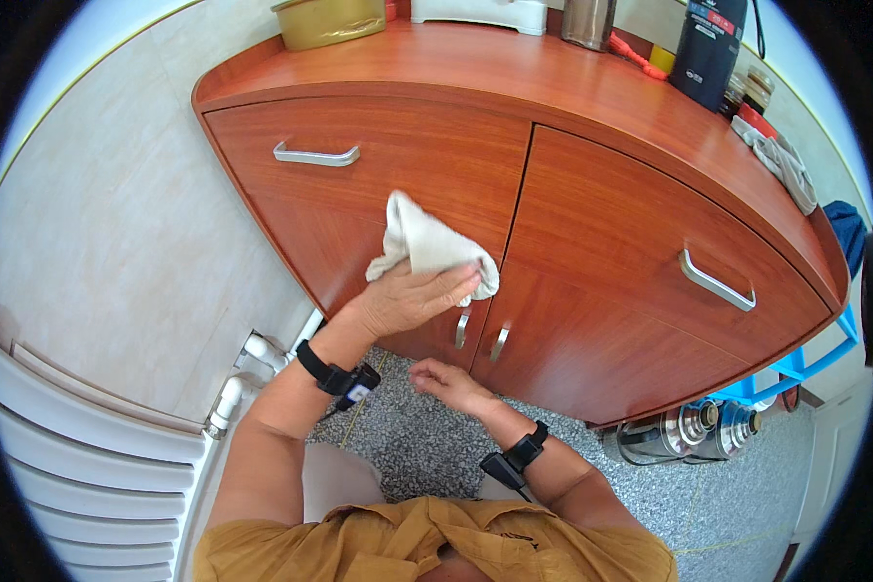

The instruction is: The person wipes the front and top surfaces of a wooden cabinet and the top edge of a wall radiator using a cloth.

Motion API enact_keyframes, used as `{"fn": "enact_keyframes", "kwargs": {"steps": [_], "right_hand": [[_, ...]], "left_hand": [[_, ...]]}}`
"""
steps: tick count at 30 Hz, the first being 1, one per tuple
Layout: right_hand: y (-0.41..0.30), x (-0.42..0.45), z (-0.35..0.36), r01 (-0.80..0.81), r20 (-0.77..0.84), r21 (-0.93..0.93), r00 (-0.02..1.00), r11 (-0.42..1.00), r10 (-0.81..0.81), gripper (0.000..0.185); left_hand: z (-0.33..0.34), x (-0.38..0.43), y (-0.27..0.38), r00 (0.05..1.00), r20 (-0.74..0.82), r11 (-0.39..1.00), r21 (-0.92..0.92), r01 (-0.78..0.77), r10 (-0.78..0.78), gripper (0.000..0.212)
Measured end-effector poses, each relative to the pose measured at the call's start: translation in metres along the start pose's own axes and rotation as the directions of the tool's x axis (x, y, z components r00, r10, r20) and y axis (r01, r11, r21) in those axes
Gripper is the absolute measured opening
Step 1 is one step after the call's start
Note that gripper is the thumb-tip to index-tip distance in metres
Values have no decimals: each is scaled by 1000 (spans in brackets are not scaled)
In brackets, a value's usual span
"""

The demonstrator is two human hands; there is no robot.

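My left hand (407, 295) presses a folded off-white cloth (429, 236) against the front of a reddish-brown wooden cabinet (436, 145). The cloth lies left of the seam between the two halves of the front, under my spread fingers. Lower down, my right hand (451, 385) hovers over the speckled floor with its fingers loosely bent and nothing visible in them. Just above it are two small metal door handles, the left one (463, 329) and the right one (500, 344). Larger metal drawer handles sit at the upper left (316, 155) and far right (716, 280).
On the cabinet top stand a gold-coloured basin (331, 25), a white appliance base (480, 14), a dark flask (709, 54) and a crumpled grey cloth (782, 164). A white radiator (94, 465) with pipes is at left. Metal vacuum flasks (669, 434) and a blue stool (793, 367) are at right.
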State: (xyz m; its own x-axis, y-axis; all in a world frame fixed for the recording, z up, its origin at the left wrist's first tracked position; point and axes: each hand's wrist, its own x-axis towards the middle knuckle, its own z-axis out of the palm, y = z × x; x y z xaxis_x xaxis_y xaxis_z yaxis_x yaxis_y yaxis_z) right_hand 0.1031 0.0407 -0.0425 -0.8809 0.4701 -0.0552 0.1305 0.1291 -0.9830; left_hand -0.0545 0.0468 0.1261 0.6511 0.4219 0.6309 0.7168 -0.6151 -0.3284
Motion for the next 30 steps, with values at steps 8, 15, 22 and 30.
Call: {"fn": "enact_keyframes", "kwargs": {"steps": [8, 15, 22, 30], "right_hand": [[-5, -7, -3, -2, -5, -69, 1000, 998, 2, 31], [-1, -9, -10, 11, -67, -297, 997, 955, -32, 35], [-9, -12, -13, 57, -60, -91, 996, 994, -63, 35], [-9, -10, -12, 75, -21, -128, 997, 989, -78, 32]], "left_hand": [[-41, 122, -17, 793, -602, 996, 54, -76, 93, 40], [-21, 182, 41, 857, -503, 993, 87, -77, 111, 29], [-15, 120, 44, 961, -62, 942, 224, -249, 269, 34], [-51, 179, 23, 922, -320, 971, 162, -174, 219, 31]]}}
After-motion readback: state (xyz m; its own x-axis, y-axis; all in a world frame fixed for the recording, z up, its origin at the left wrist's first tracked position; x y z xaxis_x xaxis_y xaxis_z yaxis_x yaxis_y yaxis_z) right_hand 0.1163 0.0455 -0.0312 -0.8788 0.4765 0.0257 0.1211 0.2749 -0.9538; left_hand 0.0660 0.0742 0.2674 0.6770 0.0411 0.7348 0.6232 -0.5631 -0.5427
